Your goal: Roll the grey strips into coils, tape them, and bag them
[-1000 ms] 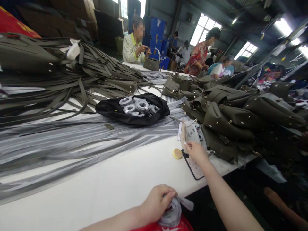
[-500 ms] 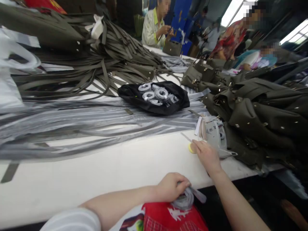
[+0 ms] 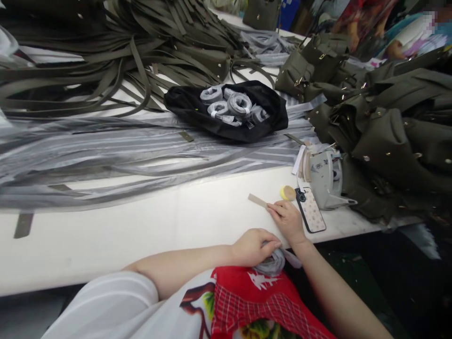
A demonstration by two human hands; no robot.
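Note:
My left hand (image 3: 254,247) is closed around a coiled strap (image 3: 271,263) in clear grey wrapping, held at the table's front edge against a red apron (image 3: 243,282). One loose end of the coil sticks out to the right. Just above it, my right hand (image 3: 287,220) pinches one end of a short beige strip of tape (image 3: 257,200), which points left over the white tabletop (image 3: 197,212). Behind the right hand lie a small yellow-edged roll (image 3: 287,192) and a phone in a patterned case (image 3: 311,210). A pale tape dispenser (image 3: 323,174) stands beyond the phone.
A black cloth bag (image 3: 226,129) holds several wrapped strap coils (image 3: 240,102). Long wrapped straps (image 3: 88,150) cross the table, with dark olive straps (image 3: 141,56) piled behind. Olive bags (image 3: 391,136) are heaped at right. Other people (image 3: 363,23) stand at the far side.
My right hand has drawn back from beside the dispenser toward the left hand, bringing the strip of tape. The phone is now uncovered. The camera view has tilted downward.

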